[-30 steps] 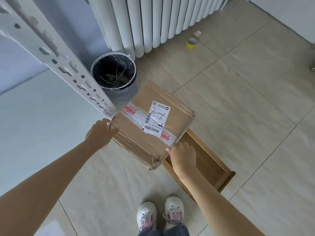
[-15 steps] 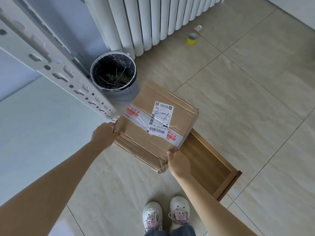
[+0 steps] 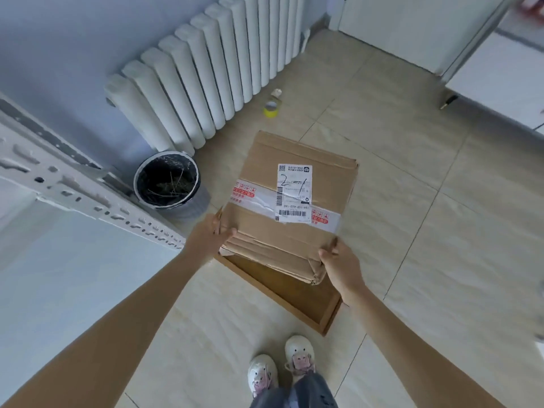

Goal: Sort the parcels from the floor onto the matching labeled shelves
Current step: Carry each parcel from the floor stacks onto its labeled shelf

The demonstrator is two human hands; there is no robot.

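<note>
Both hands were on the box: left hand [image 3: 209, 237] gripped the near left corner, right hand [image 3: 341, 265] curled round the near right corner, so they sat well apart with the box [image 3: 290, 207] between them, held up off the floor [image 3: 441, 231].

Going big to small, the shelf frame [image 3: 88, 198] ran along the left edge, a radiator [image 3: 206, 78] stood against the wall, and a wooden tray [image 3: 288, 293] lay on the floor right under the box. A bin [image 3: 167, 179] stood just beside the radiator's end, near the box's left side. The label [image 3: 293, 193] had something like "2-1" handwritten on it, and a small yellow tape roll [image 3: 271, 108] sat further off by the radiator.

My take on doing this step well: both grips were on the near edge only, so the far side probably wanted to sag. I'd slide the fingers further under, keep the label facing up so the 2-1 stays readable, then turn toward the shelf and match it to the tag. Watch the bin and the tray edge near the feet while turning.
</note>
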